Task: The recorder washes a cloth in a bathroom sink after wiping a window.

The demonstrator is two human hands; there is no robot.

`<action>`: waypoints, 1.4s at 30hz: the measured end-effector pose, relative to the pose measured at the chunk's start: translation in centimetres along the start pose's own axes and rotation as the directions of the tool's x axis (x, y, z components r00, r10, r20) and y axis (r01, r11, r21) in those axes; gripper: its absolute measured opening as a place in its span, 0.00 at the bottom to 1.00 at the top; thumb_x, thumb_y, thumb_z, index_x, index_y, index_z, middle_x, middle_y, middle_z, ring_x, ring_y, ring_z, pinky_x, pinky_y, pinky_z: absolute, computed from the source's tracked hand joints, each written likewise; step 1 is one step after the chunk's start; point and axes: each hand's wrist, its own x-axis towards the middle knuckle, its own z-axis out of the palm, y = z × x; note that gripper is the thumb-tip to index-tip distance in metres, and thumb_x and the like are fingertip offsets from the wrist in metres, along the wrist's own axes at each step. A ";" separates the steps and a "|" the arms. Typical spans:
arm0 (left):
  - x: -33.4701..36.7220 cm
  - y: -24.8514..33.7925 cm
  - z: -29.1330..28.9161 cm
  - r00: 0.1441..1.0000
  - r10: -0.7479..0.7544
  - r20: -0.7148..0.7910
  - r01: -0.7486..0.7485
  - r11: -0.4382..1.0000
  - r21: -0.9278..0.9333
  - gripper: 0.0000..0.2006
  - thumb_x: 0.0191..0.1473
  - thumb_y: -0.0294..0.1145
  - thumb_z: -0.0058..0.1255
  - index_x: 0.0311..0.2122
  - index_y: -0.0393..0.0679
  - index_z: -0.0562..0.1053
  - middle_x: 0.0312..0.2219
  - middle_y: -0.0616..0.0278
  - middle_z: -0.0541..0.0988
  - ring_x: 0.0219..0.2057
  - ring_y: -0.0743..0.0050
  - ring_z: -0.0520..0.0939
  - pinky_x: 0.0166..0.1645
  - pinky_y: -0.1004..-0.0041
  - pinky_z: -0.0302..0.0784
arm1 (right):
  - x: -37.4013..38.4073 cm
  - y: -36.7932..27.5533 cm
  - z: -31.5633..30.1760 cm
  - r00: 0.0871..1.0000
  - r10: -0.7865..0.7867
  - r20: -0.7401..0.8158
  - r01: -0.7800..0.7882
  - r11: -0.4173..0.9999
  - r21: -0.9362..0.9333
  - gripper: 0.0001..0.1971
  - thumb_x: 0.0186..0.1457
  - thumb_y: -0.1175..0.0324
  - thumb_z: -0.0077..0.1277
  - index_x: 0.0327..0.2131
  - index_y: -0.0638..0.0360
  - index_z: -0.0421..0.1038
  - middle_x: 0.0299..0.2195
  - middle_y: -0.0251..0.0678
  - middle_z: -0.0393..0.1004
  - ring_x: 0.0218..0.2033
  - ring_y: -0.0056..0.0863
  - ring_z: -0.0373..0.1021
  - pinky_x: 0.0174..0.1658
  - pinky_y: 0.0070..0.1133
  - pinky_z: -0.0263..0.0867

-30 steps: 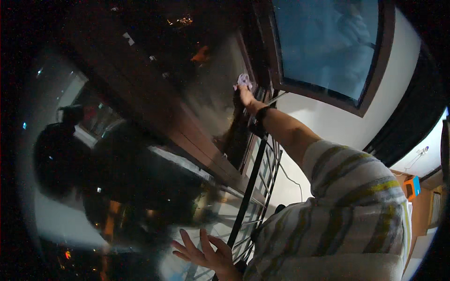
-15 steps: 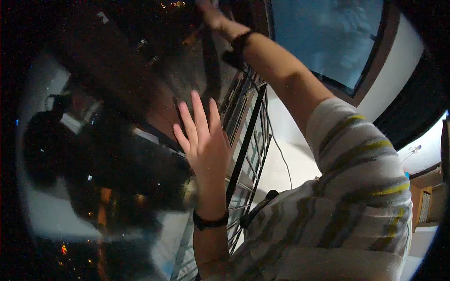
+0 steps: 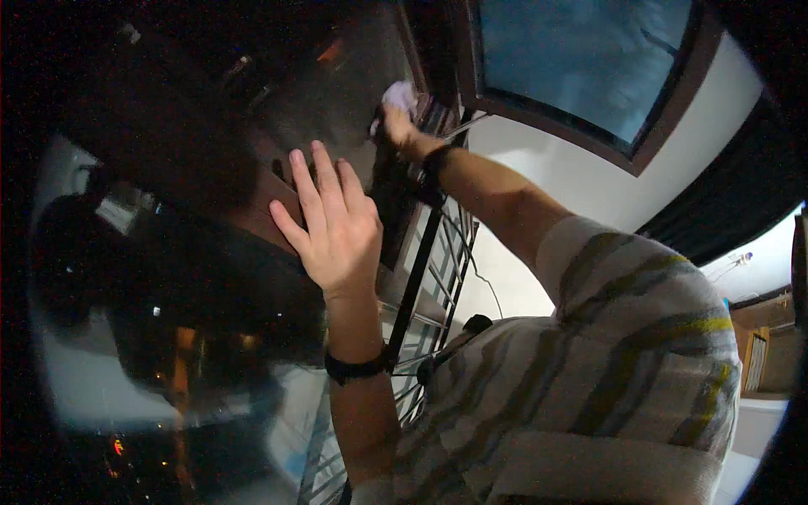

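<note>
Fingers spread, my left hand (image 3: 332,231) lies against the dark window, beside its reddish-brown frame (image 3: 271,198); whether the fingertips press on glass or frame I cannot tell. Farther up and to the right, my right hand (image 3: 398,128) is closed on a crumpled pale lavender cloth (image 3: 399,96). The cloth is against or very near the edge of the dark glass pane (image 3: 324,105), by the brown side frame. Both wrists wear a dark band. Blur softens the right hand's fingers, and the cloth partly hides them.
Black metal bars (image 3: 421,290) run below the right forearm. A thin cable (image 3: 488,282) hangs by the white wall. At upper right is a second window pane (image 3: 581,67), bluish, in a brown frame. Reflections and small lights show in the dark glass at left.
My right hand has come down from the top edge toward me, and the cloth in it now shows. My left hand has shifted slightly left and upward, still spread.
</note>
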 end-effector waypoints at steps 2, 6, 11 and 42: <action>-0.3 -0.5 -0.2 0.991 0.030 0.132 -0.035 0.999 0.037 0.13 0.41 0.36 0.45 0.35 0.51 0.72 0.47 0.68 0.66 0.54 0.65 0.58 0.55 0.50 0.40 | -4.4 -0.9 0.7 0.982 0.083 0.167 -0.093 0.994 0.056 0.17 0.53 0.64 0.29 0.41 0.63 0.62 0.42 0.47 0.63 0.43 0.38 0.60 0.44 0.29 0.54; -0.5 -0.2 0.2 0.978 0.116 0.174 -0.114 0.993 -0.021 0.09 0.40 0.34 0.45 0.29 0.44 0.72 0.38 0.61 0.72 0.51 0.62 0.62 0.56 0.51 0.43 | -10.6 -4.6 0.4 0.894 0.041 0.446 -0.094 0.991 0.096 0.15 0.53 0.67 0.30 0.38 0.63 0.64 0.40 0.49 0.65 0.41 0.39 0.62 0.43 0.30 0.56; -1.1 -0.3 0.2 0.967 0.187 0.174 -0.169 0.979 -0.116 0.07 0.39 0.32 0.44 0.21 0.42 0.72 0.25 0.59 0.73 0.44 0.63 0.68 0.56 0.52 0.45 | -15.3 -7.6 -1.5 0.668 -0.319 0.673 0.497 0.864 -0.083 0.15 0.51 0.66 0.36 0.39 0.63 0.65 0.41 0.48 0.65 0.43 0.38 0.61 0.44 0.29 0.55; -2.9 1.5 1.9 0.906 0.307 0.291 -0.256 0.945 -0.203 0.05 0.38 0.28 0.45 0.17 0.41 0.71 0.18 0.58 0.73 0.28 0.66 0.73 0.45 0.62 0.60 | -12.3 -8.5 -3.1 0.620 -0.590 0.518 0.177 0.748 0.640 0.12 0.42 0.76 0.47 0.34 0.59 0.70 0.34 0.34 0.72 0.37 0.22 0.67 0.41 0.19 0.61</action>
